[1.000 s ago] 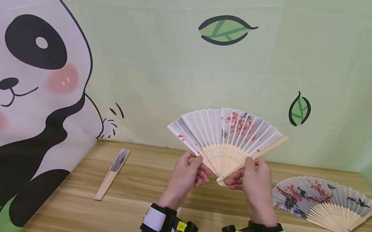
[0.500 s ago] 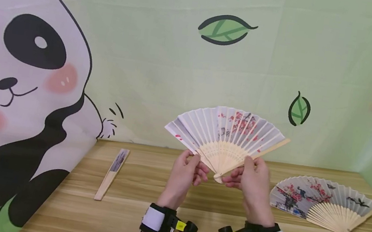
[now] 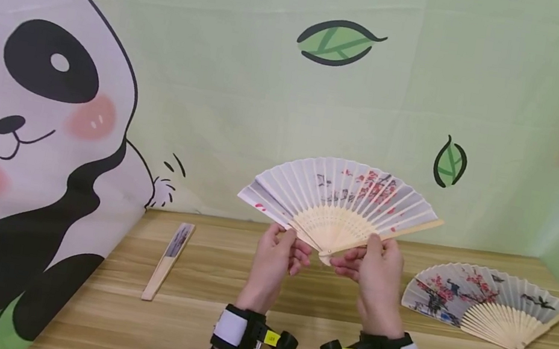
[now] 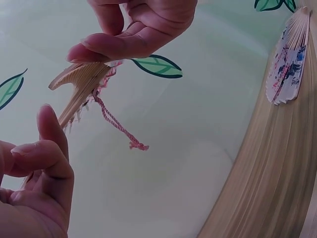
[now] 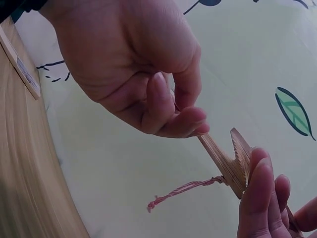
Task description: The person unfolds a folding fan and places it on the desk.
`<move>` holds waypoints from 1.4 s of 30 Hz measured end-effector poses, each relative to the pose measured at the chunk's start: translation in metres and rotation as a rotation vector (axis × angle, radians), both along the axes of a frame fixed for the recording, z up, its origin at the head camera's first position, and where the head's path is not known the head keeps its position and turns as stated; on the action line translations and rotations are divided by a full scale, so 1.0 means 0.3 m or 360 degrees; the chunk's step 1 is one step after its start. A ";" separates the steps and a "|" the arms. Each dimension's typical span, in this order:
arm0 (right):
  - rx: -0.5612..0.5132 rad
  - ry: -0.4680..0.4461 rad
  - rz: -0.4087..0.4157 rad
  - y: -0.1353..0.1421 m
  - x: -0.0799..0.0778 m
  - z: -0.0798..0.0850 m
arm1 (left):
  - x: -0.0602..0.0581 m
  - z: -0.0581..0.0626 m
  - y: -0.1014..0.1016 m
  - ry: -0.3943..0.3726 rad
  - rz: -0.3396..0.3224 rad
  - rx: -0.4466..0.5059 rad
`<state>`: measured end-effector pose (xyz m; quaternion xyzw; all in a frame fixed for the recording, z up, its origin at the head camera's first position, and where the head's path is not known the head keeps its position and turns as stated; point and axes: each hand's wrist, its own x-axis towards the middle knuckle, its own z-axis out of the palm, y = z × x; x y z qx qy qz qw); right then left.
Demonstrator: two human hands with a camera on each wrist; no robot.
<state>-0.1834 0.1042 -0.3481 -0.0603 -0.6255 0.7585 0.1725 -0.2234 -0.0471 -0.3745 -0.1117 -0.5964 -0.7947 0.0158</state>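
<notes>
In the head view, both hands hold up a spread folding fan (image 3: 338, 229) with pale wooden ribs and red blossoms on a greyish-white leaf. My left hand (image 3: 271, 259) pinches its left outer rib between thumb and fingers, while my right hand (image 3: 380, 279) pinches the right outer rib. The pivot end points down between the hands, above the table. From the pivot hangs a knotted pink cord (image 4: 121, 128), seen in the left wrist view. Both wrist views show the fan's ribs (image 5: 218, 156) from the side; most of its leaf is hidden there.
A second spread fan (image 3: 489, 308) with blossoms and birds lies on the wooden table (image 3: 308, 338) at the right. To the left lies a closed folding fan (image 3: 168, 264). Behind the table hangs a pale green backdrop (image 3: 249, 90) printed with a panda and leaves.
The held fan has spread wider, its leaf reaching further on both sides. Its pivot has shifted left and slightly up, and my right hand has moved a little left.
</notes>
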 end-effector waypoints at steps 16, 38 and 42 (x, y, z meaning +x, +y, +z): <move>-0.0068 0.0037 -0.0074 -0.013 -0.002 -0.005 | 0.000 -0.003 0.005 0.0009 0.0076 0.0061; -0.0342 0.0147 -0.0100 -0.042 -0.015 -0.016 | 0.006 0.004 0.007 0.0019 0.0134 0.0174; -0.0386 0.0155 -0.0108 -0.051 -0.013 -0.014 | 0.006 0.006 0.008 0.0031 0.0144 0.0194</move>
